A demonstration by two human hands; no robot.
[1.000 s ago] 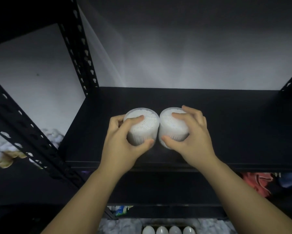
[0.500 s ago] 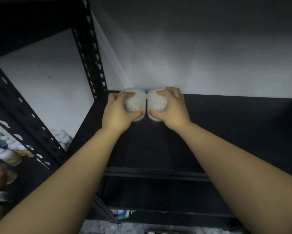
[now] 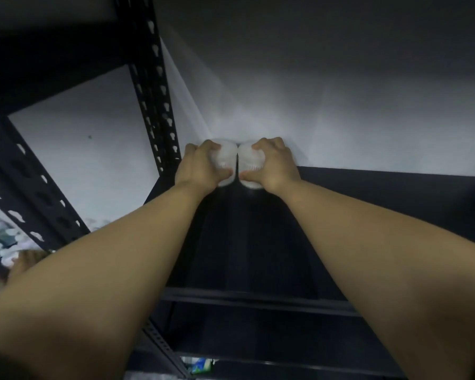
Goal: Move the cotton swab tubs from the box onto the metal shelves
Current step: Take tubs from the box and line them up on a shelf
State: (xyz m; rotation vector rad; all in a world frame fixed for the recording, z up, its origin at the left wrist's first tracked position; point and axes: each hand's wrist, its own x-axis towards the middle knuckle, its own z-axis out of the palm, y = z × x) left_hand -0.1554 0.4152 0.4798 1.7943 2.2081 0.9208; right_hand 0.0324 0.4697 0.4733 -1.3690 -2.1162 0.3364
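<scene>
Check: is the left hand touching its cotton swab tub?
Touching. The head view shows the left hand wrapped over the left tub, fingers across its top and thumb against its near side.

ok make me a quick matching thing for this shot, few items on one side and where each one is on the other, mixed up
Things:
1. left hand
2. right hand
3. slotted upright post
4. shelf

Descriptions:
A. black, with keyhole slots, left of the tubs
B. wrapped round the right tub
C. dark flat surface under both tubs
D. wrapped round the left tub

Pairs: 1-D, 2-B, 3-A, 4-C
</scene>
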